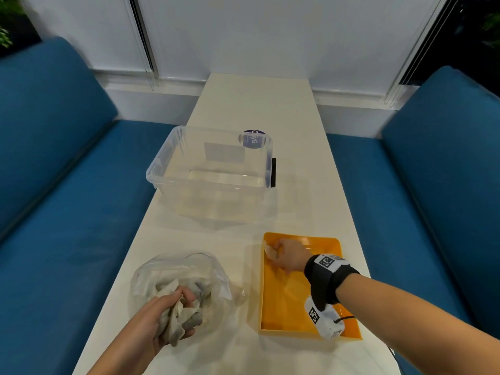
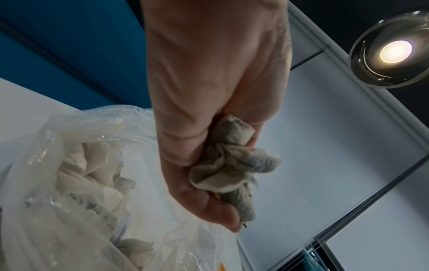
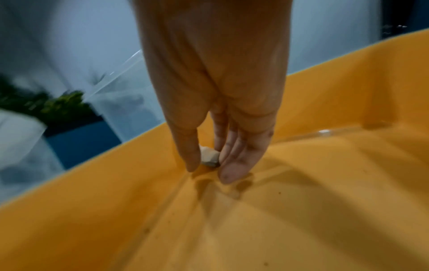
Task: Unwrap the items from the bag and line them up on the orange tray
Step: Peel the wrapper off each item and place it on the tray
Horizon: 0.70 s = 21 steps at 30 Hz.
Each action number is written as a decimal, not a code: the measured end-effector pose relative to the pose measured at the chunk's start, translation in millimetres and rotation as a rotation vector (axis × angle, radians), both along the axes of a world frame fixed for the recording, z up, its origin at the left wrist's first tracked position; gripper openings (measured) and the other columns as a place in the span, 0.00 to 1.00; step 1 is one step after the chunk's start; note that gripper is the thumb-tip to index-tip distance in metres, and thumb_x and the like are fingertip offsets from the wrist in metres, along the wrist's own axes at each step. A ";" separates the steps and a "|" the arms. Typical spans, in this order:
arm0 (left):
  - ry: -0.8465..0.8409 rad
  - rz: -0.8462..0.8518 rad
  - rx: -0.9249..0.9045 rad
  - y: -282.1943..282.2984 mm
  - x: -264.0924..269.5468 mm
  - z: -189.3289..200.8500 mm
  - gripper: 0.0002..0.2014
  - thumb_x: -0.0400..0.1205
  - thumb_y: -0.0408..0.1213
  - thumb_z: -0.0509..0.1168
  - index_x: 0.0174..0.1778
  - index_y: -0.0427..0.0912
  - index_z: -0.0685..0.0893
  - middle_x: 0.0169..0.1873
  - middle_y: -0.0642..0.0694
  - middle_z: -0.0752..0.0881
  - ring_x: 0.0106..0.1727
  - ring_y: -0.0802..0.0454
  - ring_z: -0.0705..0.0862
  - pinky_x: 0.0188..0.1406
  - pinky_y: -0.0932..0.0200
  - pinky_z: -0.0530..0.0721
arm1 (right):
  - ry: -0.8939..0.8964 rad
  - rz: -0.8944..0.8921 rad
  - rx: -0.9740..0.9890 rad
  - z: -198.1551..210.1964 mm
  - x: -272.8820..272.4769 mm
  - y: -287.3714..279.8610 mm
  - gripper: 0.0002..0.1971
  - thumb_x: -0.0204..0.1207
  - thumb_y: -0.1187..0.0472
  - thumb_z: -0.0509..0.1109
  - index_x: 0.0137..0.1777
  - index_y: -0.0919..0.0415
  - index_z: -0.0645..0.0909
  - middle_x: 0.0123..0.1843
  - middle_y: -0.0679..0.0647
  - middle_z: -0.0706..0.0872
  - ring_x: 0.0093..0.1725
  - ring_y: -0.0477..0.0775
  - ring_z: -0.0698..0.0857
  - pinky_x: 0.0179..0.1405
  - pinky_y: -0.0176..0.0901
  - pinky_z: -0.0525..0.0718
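Note:
A clear plastic bag (image 1: 211, 269) (image 2: 69, 165) with crumpled grey-white wrapping paper inside lies on the near left of the table. My left hand (image 1: 167, 315) (image 2: 209, 128) grips a crumpled wad of wrapping paper (image 1: 180, 323) (image 2: 234, 165) just over the bag. The orange tray (image 1: 286, 301) (image 3: 301, 201) sits to the right. My right hand (image 1: 286, 253) (image 3: 209, 165) reaches into the tray's far left corner and pinches a small pale stone-like item (image 1: 270, 251) (image 3: 210, 157) between thumb and fingers, right at the tray floor.
An empty clear plastic bin (image 1: 213, 171) stands on the white table (image 1: 297, 158) beyond the bag and tray. Blue benches (image 1: 67, 185) flank the table on both sides. A small clear object (image 1: 242, 295) lies between bag and tray.

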<state>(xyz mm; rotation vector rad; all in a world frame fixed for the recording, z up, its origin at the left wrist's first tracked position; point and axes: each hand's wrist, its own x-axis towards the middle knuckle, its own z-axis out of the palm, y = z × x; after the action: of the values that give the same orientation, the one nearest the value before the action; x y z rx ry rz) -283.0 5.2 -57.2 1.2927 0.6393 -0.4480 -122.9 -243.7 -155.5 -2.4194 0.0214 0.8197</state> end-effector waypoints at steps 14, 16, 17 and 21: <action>-0.019 -0.007 0.008 1.0 -1.2 1.1 0.16 0.86 0.36 0.53 0.37 0.34 0.80 0.31 0.42 0.85 0.39 0.39 0.84 0.38 0.50 0.81 | 0.028 0.245 -0.242 15.1 6.8 -0.2 0.16 0.77 0.54 0.65 0.29 0.58 0.71 0.31 0.53 0.77 0.27 0.48 0.72 0.28 0.35 0.71; -0.023 -0.007 0.006 0.4 -0.2 2.9 0.16 0.86 0.36 0.52 0.37 0.34 0.79 0.30 0.42 0.85 0.39 0.39 0.84 0.38 0.50 0.80 | 0.007 0.231 -0.239 18.5 7.1 2.9 0.16 0.77 0.56 0.65 0.28 0.57 0.70 0.31 0.53 0.78 0.27 0.47 0.73 0.26 0.34 0.70; -0.022 -0.004 0.004 -0.1 0.4 3.7 0.16 0.86 0.36 0.52 0.37 0.34 0.79 0.29 0.43 0.85 0.38 0.39 0.84 0.38 0.51 0.80 | -0.003 0.226 -0.232 17.7 6.2 4.4 0.17 0.78 0.54 0.64 0.28 0.57 0.69 0.30 0.51 0.76 0.27 0.47 0.73 0.26 0.35 0.70; -0.013 0.015 -0.001 0.5 0.6 4.3 0.16 0.86 0.36 0.53 0.37 0.34 0.80 0.31 0.41 0.85 0.37 0.39 0.85 0.38 0.50 0.80 | 0.026 0.213 -0.265 8.3 0.8 9.0 0.20 0.77 0.51 0.65 0.27 0.56 0.66 0.28 0.50 0.72 0.28 0.50 0.72 0.27 0.36 0.69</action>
<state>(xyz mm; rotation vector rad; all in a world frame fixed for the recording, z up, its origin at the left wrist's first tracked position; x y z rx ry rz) -282.4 5.7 -52.9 1.2879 0.6380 -0.4272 -122.1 -234.7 -147.1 -2.6934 -0.1272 0.9984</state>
